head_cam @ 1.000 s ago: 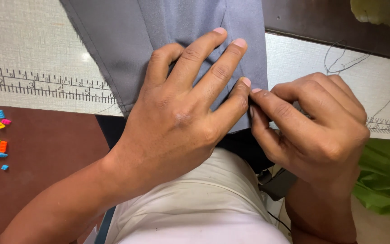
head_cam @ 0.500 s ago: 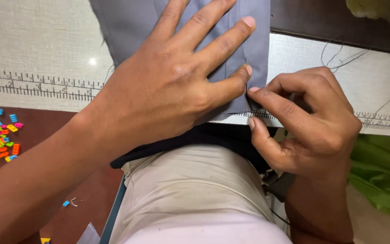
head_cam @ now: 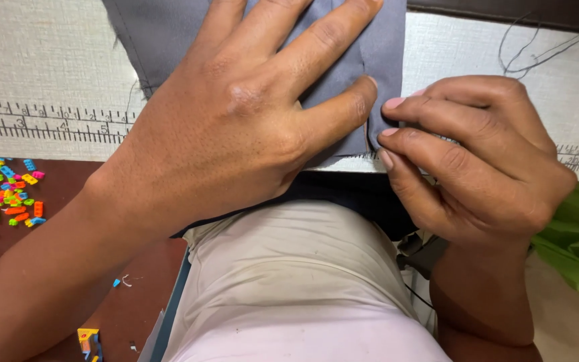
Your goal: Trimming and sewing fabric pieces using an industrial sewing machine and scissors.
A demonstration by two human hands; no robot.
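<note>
Pressing flat across the upper middle of the frame, the left hand (head_cam: 236, 127) lies palm down on a grey cloth (head_cam: 383, 47), fingers spread wide and straight, thumb stretched toward the cloth's right edge. Just right of that thumb, the right hand (head_cam: 477, 161) has its fingers curled in tight, thumb and forefinger pinching the cloth's lower right edge where it meets the table (head_cam: 48, 60).

The cloth lies on the pale table top, its lower edge near a printed ruler strip (head_cam: 35, 124) that runs across the frame. Judging by the way it lies, it is light, thin and limp: it would sag if lifted, slide readily on the smooth top, and keep a fold only while held. The hemmed right edge and the corner look like the firmest places to grip; a flat palm suits holding the rest.

At lower left, small coloured bits (head_cam: 8, 198) are scattered on the brown floor (head_cam: 135, 295). Green cloth (head_cam: 577, 248) shows at the right edge.
</note>
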